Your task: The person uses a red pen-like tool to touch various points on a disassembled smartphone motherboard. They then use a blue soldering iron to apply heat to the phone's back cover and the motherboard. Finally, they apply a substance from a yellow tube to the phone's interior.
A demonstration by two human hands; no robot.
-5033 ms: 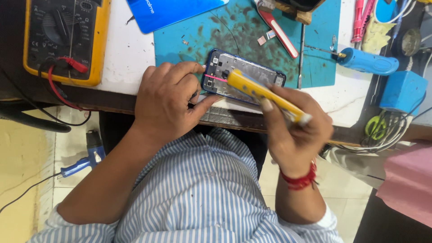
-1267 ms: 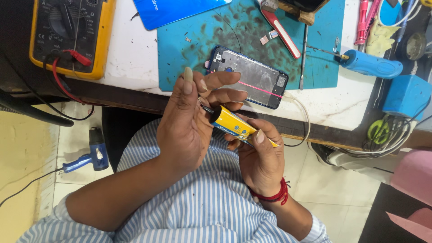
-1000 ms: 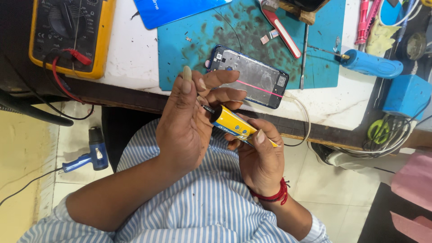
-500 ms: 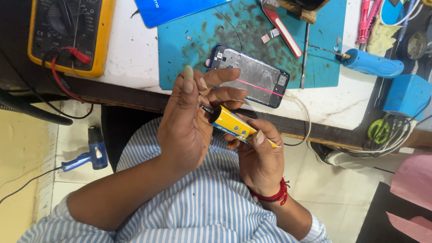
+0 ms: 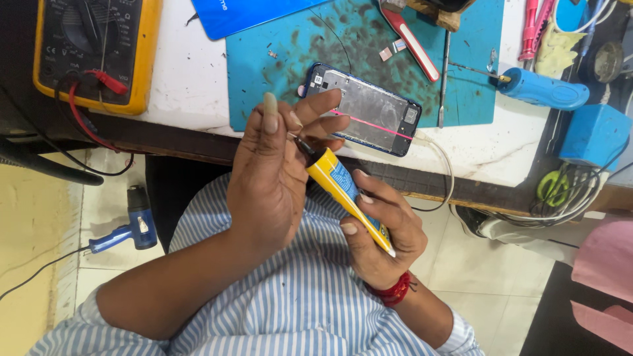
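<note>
The right hand [image 5: 379, 231] is wrapped around a yellow glue tube [image 5: 346, 194], fingers closed firmly on its body, holding it tilted with the black nozzle pointing up and left. The left hand [image 5: 277, 178] meets that nozzle, thumb and fingertips pinched on the tip, the other fingers loosely spread. Both hands hover over the lap, just short of the desk [image 5: 191, 79] edge. Behind them an opened smartphone [image 5: 369, 109] lies on a teal work mat [image 5: 277, 72], a pink line across its back. A yellow multimeter [image 5: 92, 49] sits far left, a blue handled tool [image 5: 544, 89] to the right, and a blue heat gun [image 5: 128, 224] lies on the floor.
</note>
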